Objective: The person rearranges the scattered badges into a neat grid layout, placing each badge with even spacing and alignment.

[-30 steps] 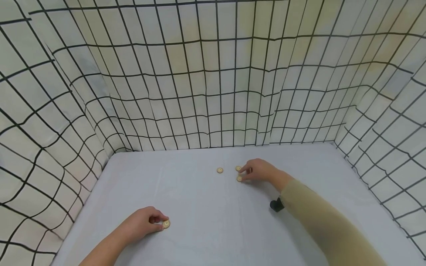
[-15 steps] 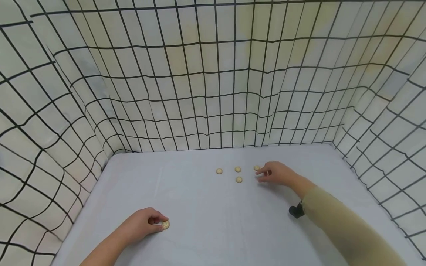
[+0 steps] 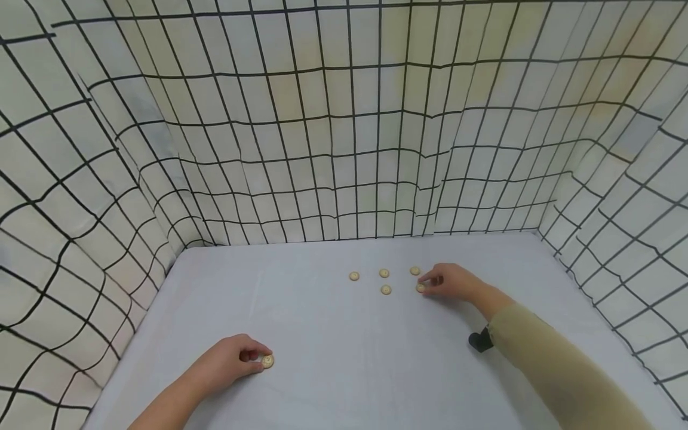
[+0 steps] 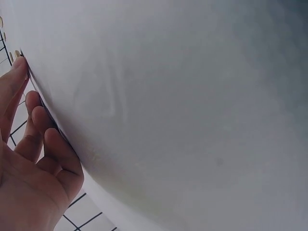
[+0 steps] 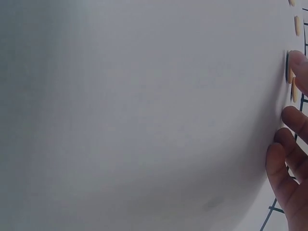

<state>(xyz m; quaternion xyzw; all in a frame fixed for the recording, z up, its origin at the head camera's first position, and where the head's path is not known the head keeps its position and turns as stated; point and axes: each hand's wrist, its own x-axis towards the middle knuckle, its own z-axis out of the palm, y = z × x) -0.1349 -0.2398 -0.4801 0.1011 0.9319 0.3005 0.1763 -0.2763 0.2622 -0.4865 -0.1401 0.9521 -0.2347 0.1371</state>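
In the head view my left hand (image 3: 231,360) rests low on the left of the white table, thumb and finger pinching a small round pale-wood disc (image 3: 267,361) with a mark on its face. Farther off to the right, my right hand (image 3: 451,282) pinches a similar disc (image 3: 421,288) at the tabletop. Just beyond those fingertips lies another disc (image 3: 415,270). The right wrist view catches my right thumb (image 5: 299,62) against a disc's edge. My left fingers (image 4: 60,149) hide most of their disc in the left wrist view.
Left of the right hand lie more discs: a far one (image 3: 384,273), a nearer one (image 3: 386,289) and one farther left (image 3: 354,276). White walls with a black grid (image 3: 322,149) enclose the table (image 3: 322,334). A dark object (image 3: 480,340) sits at the right wrist.
My right hand has moved right from the middle discs, leaving one there. Two discs now lie in a further column at the right, the nearer between its fingers. The left hand stays put.
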